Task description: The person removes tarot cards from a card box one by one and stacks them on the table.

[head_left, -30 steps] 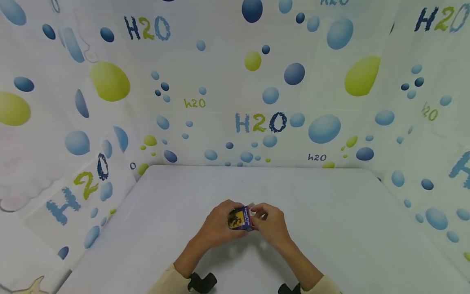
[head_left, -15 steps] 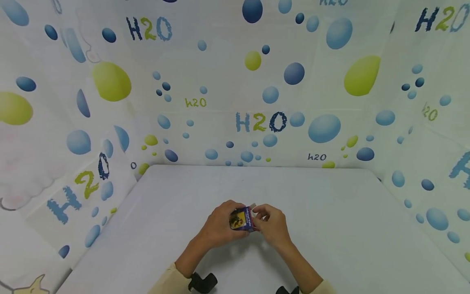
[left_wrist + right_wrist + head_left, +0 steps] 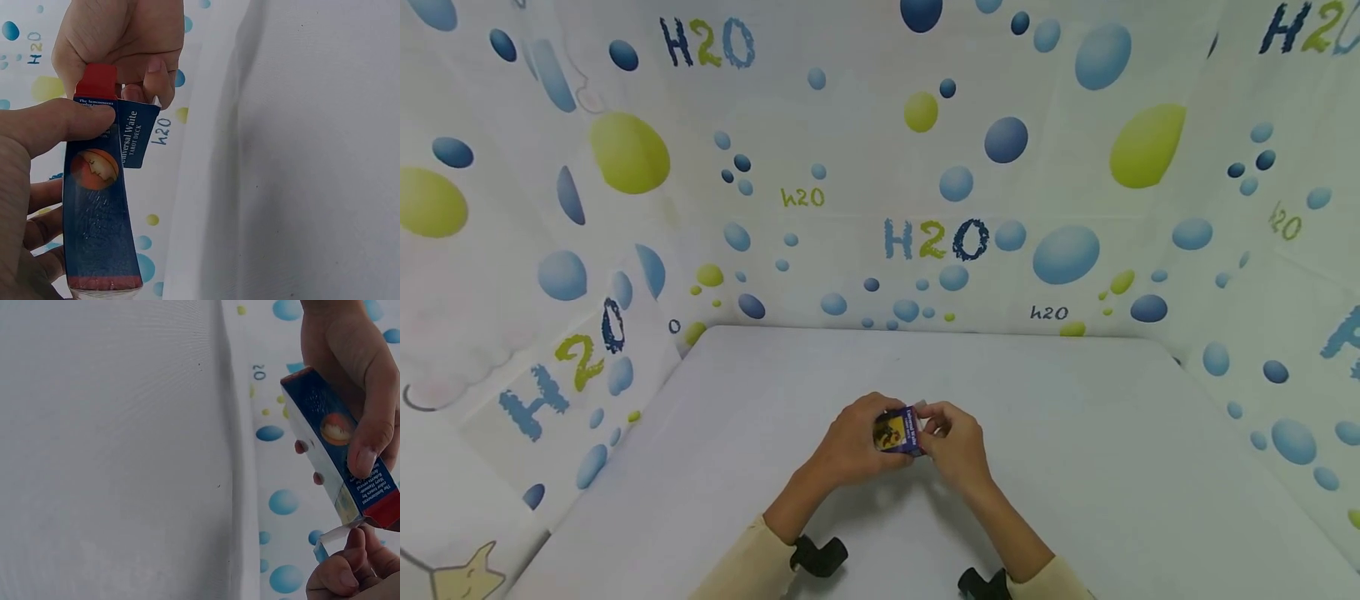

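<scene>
One small blue card box (image 3: 901, 430), printed Universal Waite Tarot Deck on its flap (image 3: 134, 134), was held above a white bench (image 3: 1112, 467). It was enclosed in the grip of the left hand (image 3: 853, 440), whose thumb (image 3: 81, 122) was pressed along a narrow side and whose fingers were curled round behind. The flap was folded outward, and a smaller red tab (image 3: 98, 80) was raised at the same end. By the curled fingers of the right hand (image 3: 958, 440), the flap was met at its edge; whether it was firmly pinched could not be told, and no cards could be made out. It was judged that the flap could be torn or creased if tugged sideways, since the cardboard looked thin. Contents, if any, could be spilled onto the bench were the open end tipped downward, and the box could be crushed by too hard a squeeze of the left grip.
</scene>
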`<state>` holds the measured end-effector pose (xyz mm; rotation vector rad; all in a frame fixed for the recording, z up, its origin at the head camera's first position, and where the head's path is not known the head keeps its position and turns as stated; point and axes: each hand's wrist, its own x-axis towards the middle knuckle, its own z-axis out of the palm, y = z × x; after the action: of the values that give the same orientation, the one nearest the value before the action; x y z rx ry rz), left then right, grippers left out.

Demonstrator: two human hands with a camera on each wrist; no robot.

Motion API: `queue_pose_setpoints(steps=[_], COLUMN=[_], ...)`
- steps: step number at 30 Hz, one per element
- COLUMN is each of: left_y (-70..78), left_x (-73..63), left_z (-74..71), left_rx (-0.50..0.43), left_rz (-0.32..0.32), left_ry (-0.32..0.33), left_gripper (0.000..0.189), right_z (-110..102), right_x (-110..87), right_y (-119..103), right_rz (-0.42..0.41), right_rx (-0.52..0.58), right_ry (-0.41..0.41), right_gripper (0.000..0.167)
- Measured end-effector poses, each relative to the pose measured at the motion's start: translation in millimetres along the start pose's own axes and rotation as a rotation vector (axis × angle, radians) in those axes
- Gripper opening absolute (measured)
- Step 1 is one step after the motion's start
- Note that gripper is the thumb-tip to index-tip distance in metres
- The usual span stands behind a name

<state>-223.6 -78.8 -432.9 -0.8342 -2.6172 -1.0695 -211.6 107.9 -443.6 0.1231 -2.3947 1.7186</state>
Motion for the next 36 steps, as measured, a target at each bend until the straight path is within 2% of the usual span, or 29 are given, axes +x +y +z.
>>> queue_pose_setpoints(steps=[8,12,19,27,36], left_y=[-0.2,0.4,0.5,-3.3,-8.7], left_x=[1.0,0.8,0.5,1.0,4.9], left_z=[-1.3,-1.5,-2.3,-6.3,-11.4], left_rx=[-0.009,-0.023,-0.029,-0.047,-0.064], left_rz=[-0.006,0.01,0.0,0.02,0.026], left_ry=[0.009,0.007,0.001,0.023,0.025], left_gripper=[0.066,0.066,0.065,0.066,0.066], right_z=[-4.6,-7.6,-10.0,-8.3,-7.3], right_x=[3.7,4.2,5.1,8.9,14.0], right_y=[-4.3,-4.0,-5.4,-6.8,-7.0], right_rz=[0.018,0.037,0.067,0.171,0.208], right_rx=[-0.019,0.018,0.073,0.22,0.319], right_ry=[-0.032,-0.054,-0.09,-0.126,-0.168], right_gripper=[0.023,0.024,0.022,0.029,0.032])
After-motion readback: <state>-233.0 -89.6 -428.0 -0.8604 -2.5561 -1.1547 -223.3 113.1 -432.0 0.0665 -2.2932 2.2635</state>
